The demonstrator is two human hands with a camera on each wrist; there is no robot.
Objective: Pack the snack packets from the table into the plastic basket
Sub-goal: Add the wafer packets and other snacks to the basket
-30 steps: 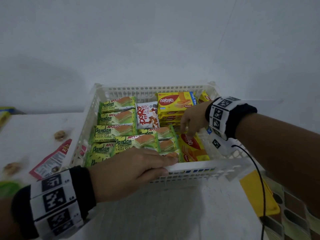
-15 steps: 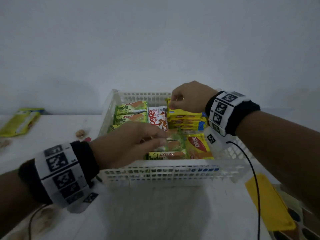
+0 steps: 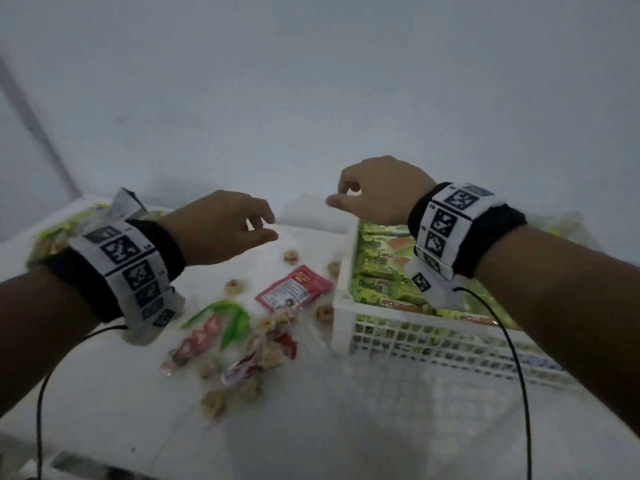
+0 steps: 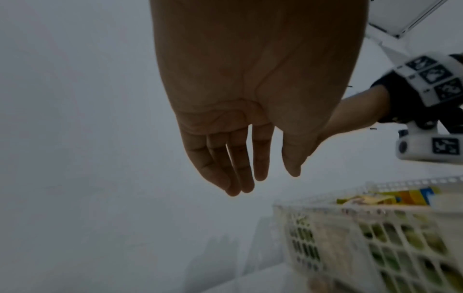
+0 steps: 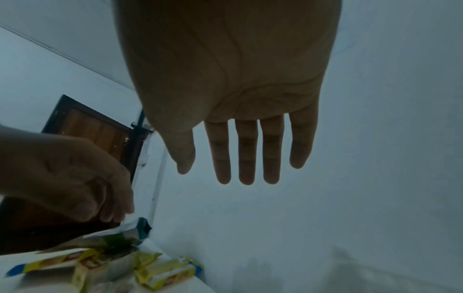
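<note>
Both my hands now lifted out of basket (image 3: 349,320); left hand (image 3: 221,226) and right hand (image 3: 377,188) empty, fingers loosely straight. Green packets (image 3: 381,271) fill basket.

Both your arms reach forward, raised above the surface (image 3: 346,427), each wrist wrapped in a black band with white coded markers and a cable trailing from it. Your left hand (image 3: 221,226) hangs palm down toward the far left part of the surface, its fingers (image 4: 240,162) loose and slightly bent, holding nothing. Your right hand (image 3: 381,192) sits a little higher beside it, fingers (image 5: 246,154) straight and spread, also holding nothing. The two hands are near but apart.
</note>
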